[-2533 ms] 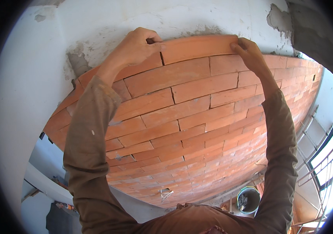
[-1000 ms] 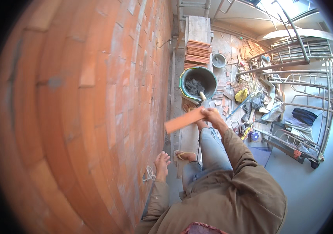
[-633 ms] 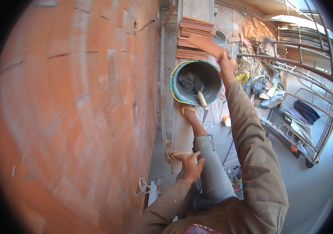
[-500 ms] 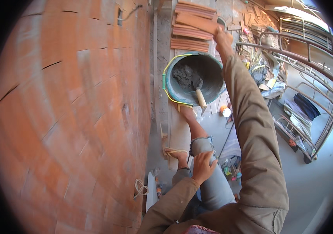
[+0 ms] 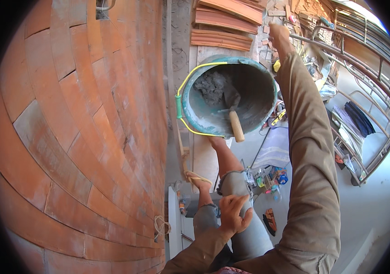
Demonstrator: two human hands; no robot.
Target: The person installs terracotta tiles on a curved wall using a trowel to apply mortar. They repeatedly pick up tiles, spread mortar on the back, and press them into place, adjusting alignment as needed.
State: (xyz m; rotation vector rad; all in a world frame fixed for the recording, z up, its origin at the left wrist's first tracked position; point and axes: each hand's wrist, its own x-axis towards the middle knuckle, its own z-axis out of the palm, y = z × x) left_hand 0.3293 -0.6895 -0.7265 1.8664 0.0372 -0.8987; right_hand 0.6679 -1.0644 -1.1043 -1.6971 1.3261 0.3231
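A green bucket with a yellow handle stands in front of me, holding grey mortar on its left side. A trowel leans inside it, its wooden grip over the near rim. Beyond the bucket lies a stack of flat orange clay tiles. My right hand is stretched out right of this stack, apart from it, beside a metal rail. Its fingers are curled, and what they hold, if anything, is hidden. Loosely closed, my left hand is over my jeans near the knee, with nothing visible in it.
An orange tiled or brick wall rises close on my left. At the right stands a metal pipe frame with dark cloth on it. My sandalled foot is on a narrow plank. Tools and scraps lie lower down.
My right hand has come away from the tile it gripped on the stack and moved right. My left hand has curled and shifted slightly down. The bucket appears larger as the view moved.
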